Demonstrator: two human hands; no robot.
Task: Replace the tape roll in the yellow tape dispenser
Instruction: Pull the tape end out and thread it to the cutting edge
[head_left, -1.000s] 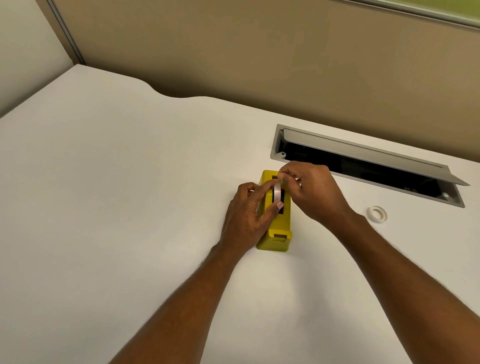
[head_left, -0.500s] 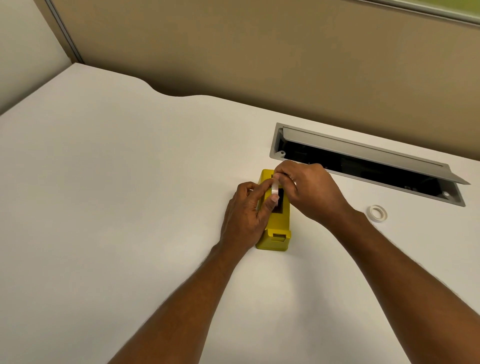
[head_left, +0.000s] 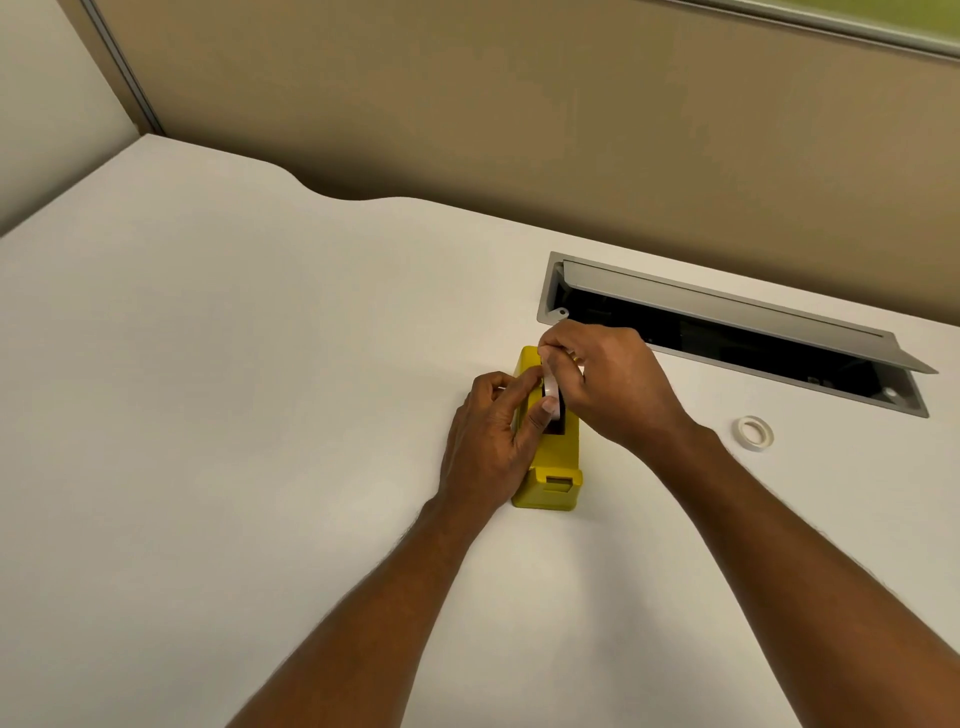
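The yellow tape dispenser (head_left: 557, 465) stands on the white desk, its cutter end toward me. A white tape roll (head_left: 550, 391) stands on edge in the dispenser's black slot, partly sunk in. My left hand (head_left: 493, 441) wraps the dispenser's left side, thumb and forefinger pinching the roll's near edge. From the right, my right hand (head_left: 610, 382) grips the roll's far edge with its fingertips. A second white tape roll (head_left: 755, 433) lies flat on the desk to the right, apart from both hands.
An open cable tray with a raised grey lid (head_left: 727, 312) is cut into the white desk (head_left: 234, 415) just behind the dispenser. A tan partition wall (head_left: 519, 104) rises behind the desk's curved back edge.
The roll sits a little lower in the dispenser's slot than a second ago. Both hands keep their hold and have barely shifted.
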